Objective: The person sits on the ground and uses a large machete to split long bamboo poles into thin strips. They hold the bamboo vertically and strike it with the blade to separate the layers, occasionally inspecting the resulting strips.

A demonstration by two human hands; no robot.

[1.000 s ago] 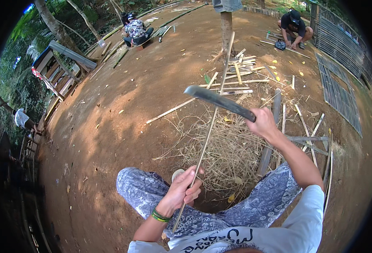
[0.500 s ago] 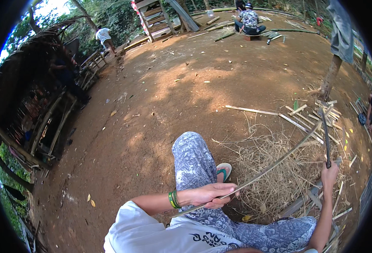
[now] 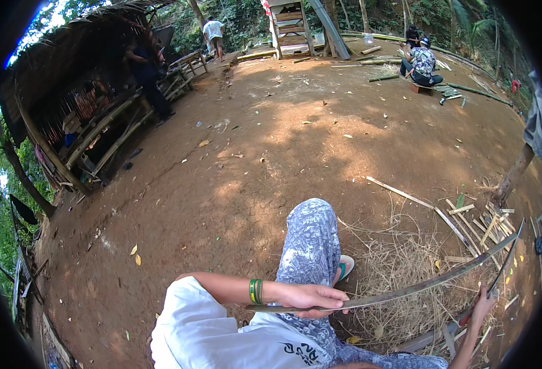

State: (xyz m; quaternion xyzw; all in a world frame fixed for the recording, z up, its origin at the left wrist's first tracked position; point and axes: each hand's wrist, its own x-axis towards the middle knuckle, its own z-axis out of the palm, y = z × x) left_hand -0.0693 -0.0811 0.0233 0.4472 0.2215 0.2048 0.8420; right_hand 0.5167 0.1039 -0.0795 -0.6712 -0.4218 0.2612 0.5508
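My left hand (image 3: 314,299), with green and yellow bands on the wrist, is closed round a long bamboo strip (image 3: 406,293). The strip crosses my lap and runs to the right, bending slightly upward at its far end. My right hand (image 3: 482,304) grips a long knife (image 3: 508,263) with a thin dark blade pointing up and away. Near the strip's far end, the blade overlaps or meets it; I cannot tell if they touch. Under the strip lies a heap of pale curly bamboo shavings (image 3: 391,264).
Cut bamboo slats (image 3: 467,224) lie scattered right of the shavings, near a post (image 3: 517,175) with cloth hanging on it. A thatched bamboo hut (image 3: 68,92) stands at the left. A seated person (image 3: 423,64) is among bamboo poles at the far right; another person (image 3: 213,37) stands far back.
My view has swung left, so the scene sits farther right. The strip now lies flatter, and the knife in my right hand has come lower, tilting rightward. Both hands keep their holds.
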